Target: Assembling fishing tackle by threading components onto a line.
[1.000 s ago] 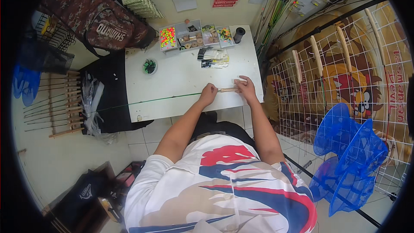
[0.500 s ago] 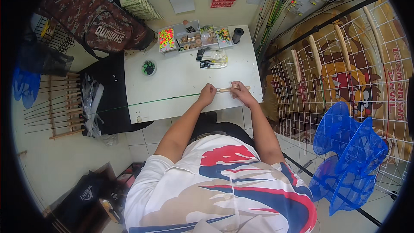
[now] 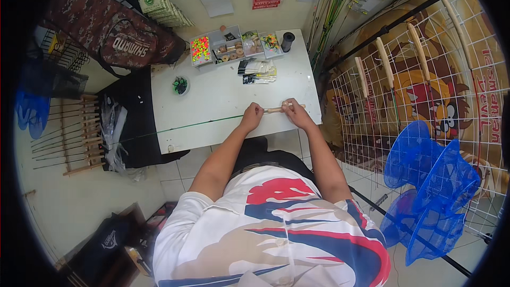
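A thin green fishing rod with a pale wooden handle lies across the front of the white table, its thin end reaching past the left edge. My left hand is closed in a pinch where the green shaft meets the handle. Further right, my right hand closes its fingers round the handle's other end, hiding part of it. A short stretch of handle shows between the hands. Behind them are a stack of small packets and a round tub of dark green pieces.
Trays hold bright beads and cork rings; a black cylinder stands beside them. A camouflage rod bag leans at the left. Rods hang on a wire grid at the right, near blue nets.
The whole view has shifted slightly, the table now sitting a little further left. Both hands keep their holds on the rod, with only a small shift of the right fingers.
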A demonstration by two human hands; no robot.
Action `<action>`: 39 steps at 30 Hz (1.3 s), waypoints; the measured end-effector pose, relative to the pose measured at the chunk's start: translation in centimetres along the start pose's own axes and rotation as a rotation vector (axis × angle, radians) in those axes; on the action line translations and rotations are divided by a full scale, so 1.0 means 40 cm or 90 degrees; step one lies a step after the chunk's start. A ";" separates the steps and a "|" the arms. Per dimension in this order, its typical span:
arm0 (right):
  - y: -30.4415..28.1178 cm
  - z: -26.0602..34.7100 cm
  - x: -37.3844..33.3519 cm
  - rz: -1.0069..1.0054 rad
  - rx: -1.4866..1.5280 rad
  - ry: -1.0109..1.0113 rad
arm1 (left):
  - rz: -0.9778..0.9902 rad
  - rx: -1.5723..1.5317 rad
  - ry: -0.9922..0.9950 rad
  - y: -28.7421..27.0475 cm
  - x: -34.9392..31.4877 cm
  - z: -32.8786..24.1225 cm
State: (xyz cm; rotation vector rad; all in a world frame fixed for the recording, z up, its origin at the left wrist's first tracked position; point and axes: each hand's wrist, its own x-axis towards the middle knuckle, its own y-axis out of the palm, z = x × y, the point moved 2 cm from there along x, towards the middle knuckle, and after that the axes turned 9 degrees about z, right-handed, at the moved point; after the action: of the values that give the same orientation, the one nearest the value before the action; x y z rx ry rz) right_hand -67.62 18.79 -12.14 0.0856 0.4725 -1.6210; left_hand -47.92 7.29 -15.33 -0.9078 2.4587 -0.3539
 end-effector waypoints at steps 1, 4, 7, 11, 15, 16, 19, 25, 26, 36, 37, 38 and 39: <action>-0.002 0.011 -0.002 0.001 0.001 0.000 | 0.000 0.001 -0.001 -0.002 -0.005 -0.002; -0.008 0.036 -0.007 0.000 -0.141 -0.025 | -0.020 -0.011 0.013 -0.008 -0.022 -0.014; -0.004 0.044 -0.004 -0.098 -0.130 -0.057 | -0.051 0.039 0.039 -0.027 -0.038 -0.022; 0.008 0.042 0.011 -0.034 -0.108 -0.008 | -0.070 0.032 0.036 -0.046 -0.051 -0.015; 0.038 0.060 0.021 -0.064 -0.103 -0.115 | -0.087 0.035 0.047 -0.061 -0.059 -0.001; 0.039 0.069 0.021 -0.059 -0.103 -0.117 | -0.091 0.035 0.044 -0.064 -0.060 0.005; 0.040 0.082 0.012 0.020 -0.088 -0.024 | -0.082 0.056 0.057 -0.062 -0.062 0.005; 0.045 0.073 0.021 0.001 -0.127 0.006 | -0.058 0.035 0.029 -0.057 -0.066 -0.028; 0.049 0.070 0.022 -0.001 -0.115 -0.010 | -0.052 0.021 0.038 -0.057 -0.065 -0.030; 0.056 0.073 0.013 0.021 -0.101 -0.023 | -0.038 0.129 -0.026 -0.050 -0.065 -0.058; 0.054 0.074 0.014 0.020 -0.103 -0.023 | -0.039 0.128 -0.025 -0.052 -0.066 -0.063; 0.054 0.075 0.016 0.026 -0.095 -0.021 | -0.060 0.175 0.014 -0.058 -0.068 -0.070; 0.055 0.067 0.014 0.029 -0.085 -0.018 | -0.077 0.223 0.054 -0.059 -0.074 -0.084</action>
State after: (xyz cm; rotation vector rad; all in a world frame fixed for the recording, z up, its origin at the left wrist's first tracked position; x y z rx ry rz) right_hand -64.96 17.28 -10.45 -0.0263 0.5522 -1.5399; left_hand -46.48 7.73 -10.49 -0.9040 2.3168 -0.8509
